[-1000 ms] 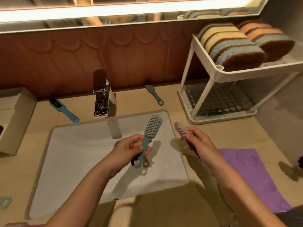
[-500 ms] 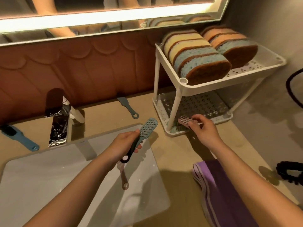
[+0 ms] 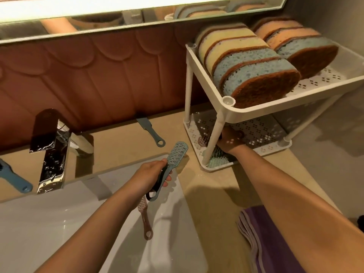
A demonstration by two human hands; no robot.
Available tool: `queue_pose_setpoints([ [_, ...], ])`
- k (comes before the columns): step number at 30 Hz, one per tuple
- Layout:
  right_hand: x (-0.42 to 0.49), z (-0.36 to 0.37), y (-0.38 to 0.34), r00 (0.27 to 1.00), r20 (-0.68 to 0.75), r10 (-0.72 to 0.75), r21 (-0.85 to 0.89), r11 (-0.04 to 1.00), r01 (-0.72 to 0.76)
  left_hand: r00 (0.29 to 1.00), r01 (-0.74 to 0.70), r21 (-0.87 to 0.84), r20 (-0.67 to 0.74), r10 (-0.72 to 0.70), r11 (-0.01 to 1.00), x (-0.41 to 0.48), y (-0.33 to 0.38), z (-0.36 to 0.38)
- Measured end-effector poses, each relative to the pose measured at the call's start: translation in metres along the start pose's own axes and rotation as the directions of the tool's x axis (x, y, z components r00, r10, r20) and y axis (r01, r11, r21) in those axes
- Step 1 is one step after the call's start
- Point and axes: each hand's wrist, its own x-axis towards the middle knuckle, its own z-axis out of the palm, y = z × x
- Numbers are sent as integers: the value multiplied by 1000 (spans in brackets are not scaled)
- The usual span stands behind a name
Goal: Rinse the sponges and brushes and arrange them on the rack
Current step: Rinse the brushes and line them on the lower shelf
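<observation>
Over the sink (image 3: 59,233), the left hand (image 3: 149,176) is closed around the handles of two brushes. One is a grey-blue brush (image 3: 173,160) that points up and away toward the rack (image 3: 246,111). The other is a brown brush (image 3: 145,219) that hangs down from the same hand, with the ring end low over the white sink.

The right hand (image 3: 229,141) is reaching into the bottom shelf of the rack, just behind the rack's front leg. The leg and the top shelf hide its fingers, so I cannot tell if they are holding anything. A pink brush (image 3: 203,139) lies on the bottom shelf beside this hand. A green brush (image 3: 216,159) lies on the same shelf, nearer the front edge, partly under the wrist.

On the top shelf of the rack, the sponges (image 3: 252,62) stand on their edges in two rows, pressed close together. They are yellow, orange and blue with brown backs.

On the table (image 3: 122,140), a blue brush (image 3: 150,133) lies by the wall behind the sink. Another blue brush (image 3: 13,180) lies at the far left, past the shiny tap (image 3: 51,154). A purple cloth (image 3: 271,239) lies folded on the table under the right arm.
</observation>
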Motion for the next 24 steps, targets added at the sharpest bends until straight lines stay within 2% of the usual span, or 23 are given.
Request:
queue_pose_setpoints([
  [8,-4,1,-3,998,59,-23,10,1000,22,1000,21,-35,12,-21,999,1,0,1],
  [14,0,12,12,999,34,7,-52,999,-5,999,38,-31,36,-37,999,-4,-2,5],
  [18,-8,19,24,994,-104,-21,162,986,38,998,6,13,67,-7,1000,-15,-3,7],
  [21,-42,17,18,984,-161,81,451,892,0,994,-18,42,109,13,999,-22,-5,10],
  [24,-90,15,7,985,-147,92,619,786,19,989,-49,74,144,38,996,-29,-7,17],
])
